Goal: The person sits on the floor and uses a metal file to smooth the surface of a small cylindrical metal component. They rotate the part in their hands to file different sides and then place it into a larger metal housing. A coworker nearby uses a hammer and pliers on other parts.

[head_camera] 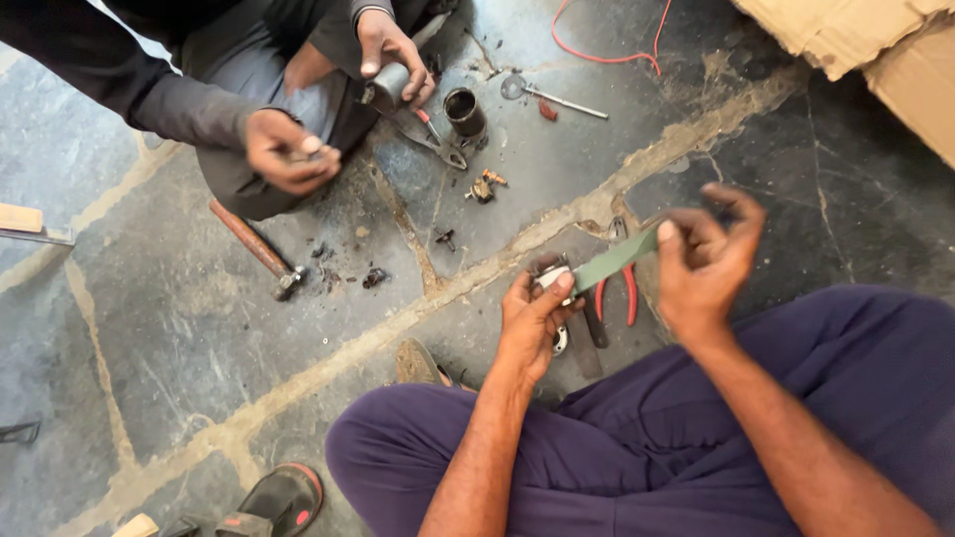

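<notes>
Sitting cross-legged on the cracked grey stone floor (pixel 179 328) in purple trousers, the person works w/ both hands just above the knees. Left hand (pixel 532 316) is closed round a small white-and-metal part (pixel 553 278), thumb pressed on top of it. A flat green strip (pixel 615 261) runs from that part up & right to the right hand (pixel 708 261), which pinches the strip's far end btw thumb & forefinger, other fingers curled loosely open. Strip is held taut, clear of the floor.

Under the hands, on the floor, lie red-handled pliers (pixel 627 288) & a dark flat tool, partly hidden.

Far left, a 2nd person in dark sleeves squats; one of their hands (pixel 288 149) is closed on sth too small to tell, the other (pixel 393 55) grips a grey cylindrical piece. Near them: a wooden-handled hammer (pixel 254 247), a short black metal cylinder (pixel 465 111) standing upright, a small brass fitting (pixel 484 185), a red wire (pixel 607 50) at the far edge. Cardboard box (pixel 875 50) far right. A black-and-red sandal (pixel 284 497) near left.
</notes>
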